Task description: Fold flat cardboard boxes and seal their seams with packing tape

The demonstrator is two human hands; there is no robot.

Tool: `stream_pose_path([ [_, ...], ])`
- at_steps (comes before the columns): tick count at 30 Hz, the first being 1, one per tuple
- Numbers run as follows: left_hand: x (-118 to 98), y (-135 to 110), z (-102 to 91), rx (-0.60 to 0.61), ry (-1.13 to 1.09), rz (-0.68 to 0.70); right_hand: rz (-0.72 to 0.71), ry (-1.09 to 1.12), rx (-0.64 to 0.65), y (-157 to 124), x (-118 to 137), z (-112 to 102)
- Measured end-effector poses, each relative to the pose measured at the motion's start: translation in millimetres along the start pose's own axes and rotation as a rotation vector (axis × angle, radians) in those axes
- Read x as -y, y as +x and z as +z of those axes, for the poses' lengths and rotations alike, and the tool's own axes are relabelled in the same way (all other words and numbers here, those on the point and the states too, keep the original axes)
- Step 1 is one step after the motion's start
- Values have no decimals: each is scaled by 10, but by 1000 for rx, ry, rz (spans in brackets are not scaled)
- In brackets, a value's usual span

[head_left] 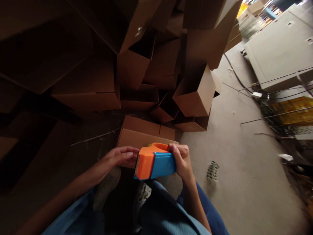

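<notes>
Fingers (124, 152) curled round an orange-and-blue tape dispenser (154, 162) at lower centre, left hand (113, 159) on the orange end, right hand (181, 160) clasping the blue body, a two-handed grip steadying it just over a cardboard box (144, 137)!

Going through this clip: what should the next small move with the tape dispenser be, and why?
Probably lower the orange-and-blue tape dispenser onto the cardboard box just beyond it. The left hand and right hand both hold it right by that box, so the box seems the likeliest place for it.
</notes>
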State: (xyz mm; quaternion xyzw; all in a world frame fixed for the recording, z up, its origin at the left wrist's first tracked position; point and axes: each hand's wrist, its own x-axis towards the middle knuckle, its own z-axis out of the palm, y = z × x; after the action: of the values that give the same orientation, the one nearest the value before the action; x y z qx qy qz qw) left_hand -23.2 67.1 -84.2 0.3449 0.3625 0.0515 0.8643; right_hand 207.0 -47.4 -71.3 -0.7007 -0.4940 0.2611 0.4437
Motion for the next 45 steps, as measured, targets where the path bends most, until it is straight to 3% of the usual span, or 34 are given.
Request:
stream_pose_path([
  [15,-30,64,67,-107,87,82,-71,-38,42,-15,12,3],
  [21,21,65,19,-169,250,260,-35,-81,82,-37,30,-28],
  [26,-13,60,-83,-312,457,387,-78,-158,156,-82,115,-31],
  [34,-111,-13,-236,-403,586,352,-137,-174,135,-87,177,45],
  [39,-237,-122,-517,-621,586,251,8,-146,21,-120,66,-170],
  [42,-301,-198,-654,-571,550,131,28,-139,33,-144,29,-274],
  [45,-350,-275,-737,-600,508,96,19,-136,52,-141,36,-295],
])
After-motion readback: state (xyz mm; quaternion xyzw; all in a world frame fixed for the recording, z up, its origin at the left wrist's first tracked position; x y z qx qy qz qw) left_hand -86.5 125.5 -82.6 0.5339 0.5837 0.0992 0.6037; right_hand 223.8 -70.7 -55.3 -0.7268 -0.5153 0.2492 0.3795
